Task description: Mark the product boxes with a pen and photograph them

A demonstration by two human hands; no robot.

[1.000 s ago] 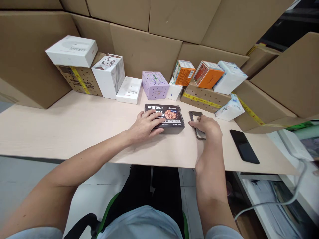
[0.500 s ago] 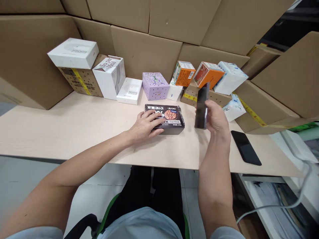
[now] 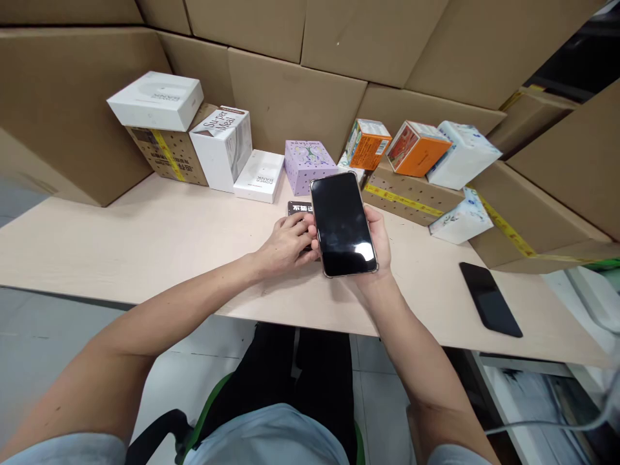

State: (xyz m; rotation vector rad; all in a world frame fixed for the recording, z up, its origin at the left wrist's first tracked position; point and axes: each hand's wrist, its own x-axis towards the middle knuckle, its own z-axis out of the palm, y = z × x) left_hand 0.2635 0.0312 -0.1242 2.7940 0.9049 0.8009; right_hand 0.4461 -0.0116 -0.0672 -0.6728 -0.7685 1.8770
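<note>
My right hand (image 3: 380, 248) holds a smartphone (image 3: 343, 223) with a dark screen facing me, raised above the table's middle. The phone covers most of a black snack box (image 3: 299, 208), of which only the left end shows. My left hand (image 3: 285, 245) rests flat on that box, fingers spread over its top. Both forearms reach in from the near edge of the light wooden table (image 3: 145, 245).
A second black phone (image 3: 490, 307) lies flat near the right front edge. Along the back stand several small boxes: white ones (image 3: 157, 100), a lilac one (image 3: 307, 165), orange ones (image 3: 417, 148). Big cardboard cartons (image 3: 300, 90) wall in the table's rear and sides.
My right hand picked the phone up off the table beside the black box, turned it upright, then swung it left, screen toward me, above the box. The left hand stayed put.
</note>
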